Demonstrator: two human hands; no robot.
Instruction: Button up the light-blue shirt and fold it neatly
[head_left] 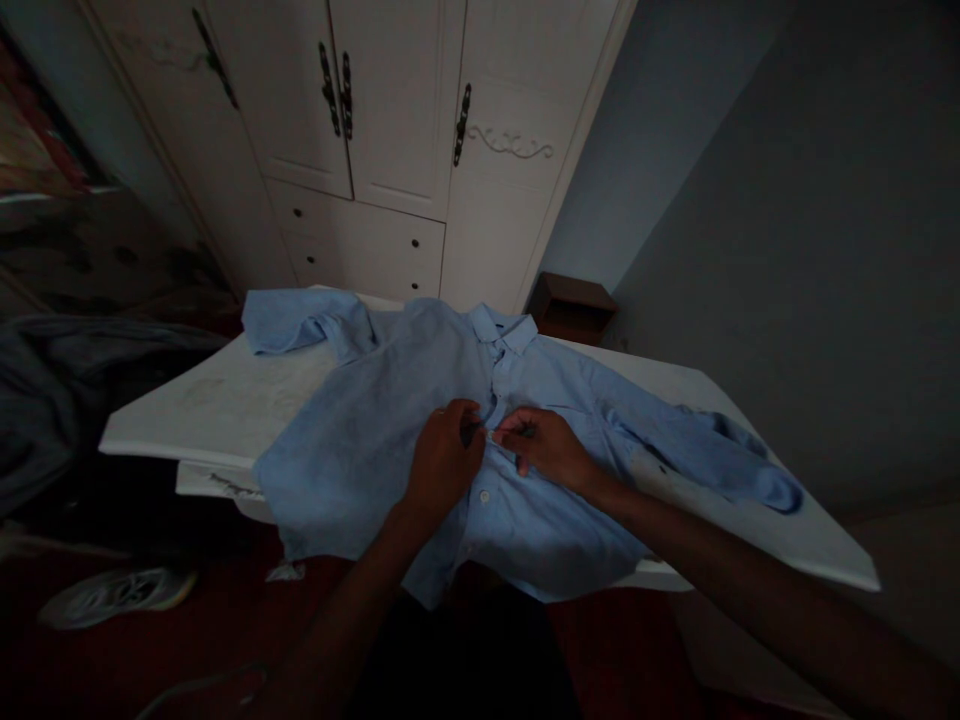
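Note:
A light blue button-up shirt (pixel 375 440) lies front side up on a white table (pixel 217 400), collar away from me, sleeves spread to both sides and its hem hanging over the near edge. My left hand (pixel 442 460) pinches the shirt's front edge at mid-chest. My right hand (pixel 544 445) pinches the opposite front edge right beside it, fingertips almost touching those of the left. A white button shows just below the hands.
A white wardrobe (pixel 397 130) with dark handles stands behind the table. A small brown stand (pixel 574 305) sits at the back right by the grey wall. Dark clothes (pixel 67 390) pile at the left, and a shoe (pixel 112 595) lies on the red floor.

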